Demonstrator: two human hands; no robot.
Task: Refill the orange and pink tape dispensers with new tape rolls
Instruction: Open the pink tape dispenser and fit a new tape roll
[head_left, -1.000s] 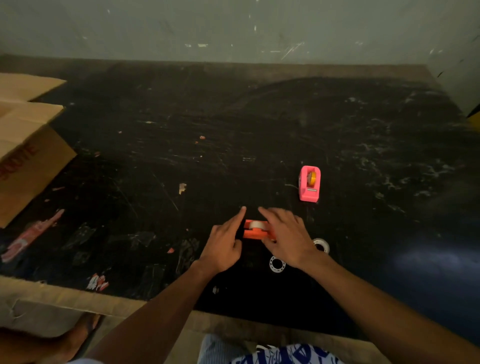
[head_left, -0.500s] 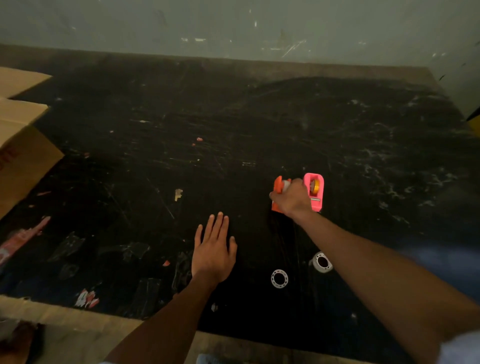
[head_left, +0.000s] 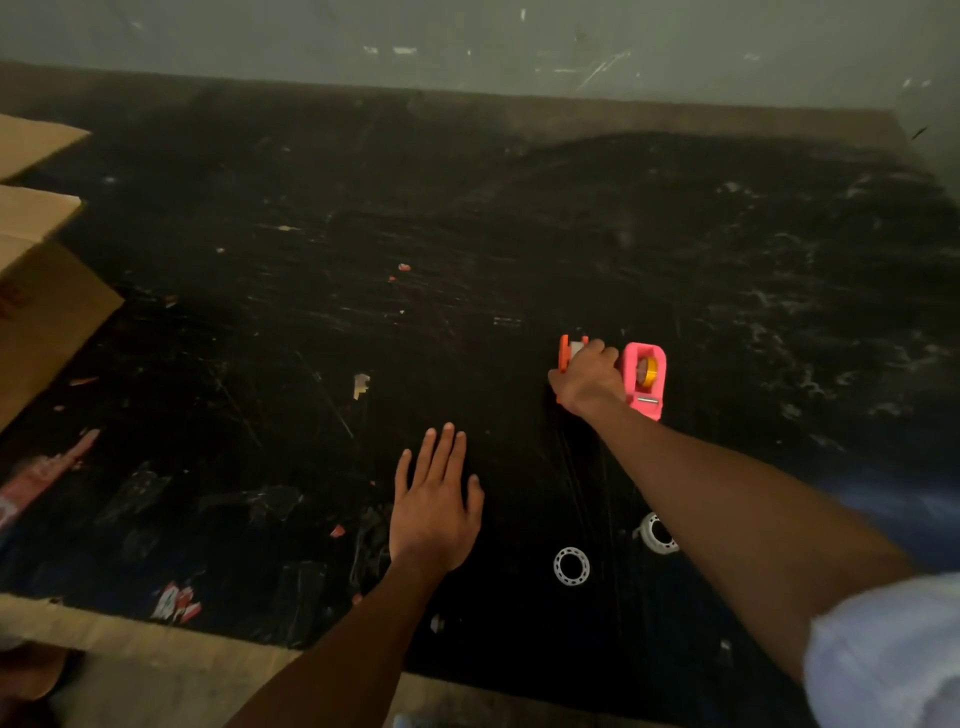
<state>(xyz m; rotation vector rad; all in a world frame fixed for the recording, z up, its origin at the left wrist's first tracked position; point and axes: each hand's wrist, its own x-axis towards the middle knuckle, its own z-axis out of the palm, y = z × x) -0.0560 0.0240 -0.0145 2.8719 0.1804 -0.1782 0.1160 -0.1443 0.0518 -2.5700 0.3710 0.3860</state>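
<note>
My right hand (head_left: 587, 379) is stretched out over the black mat and closed around the orange tape dispenser (head_left: 567, 352), which carries a white tape roll and stands mostly hidden under my fingers. Right beside it, touching my hand, stands the pink tape dispenser (head_left: 645, 378) with a yellow-orange roll inside. My left hand (head_left: 434, 506) lies flat on the mat, fingers spread, holding nothing. Two white empty tape cores lie near me: one ring (head_left: 571, 566) flat on the mat, another (head_left: 655, 532) partly hidden by my right forearm.
A black scuffed mat (head_left: 467, 249) covers the wooden table up to a grey wall. An open cardboard box (head_left: 36, 291) sits at the left edge. Scraps of red and clear tape litter the mat's near-left part (head_left: 47, 470).
My right hand carried the orange dispenser from in front of me out to the pink one's left side. My left hand let go and now lies flat on the mat.
</note>
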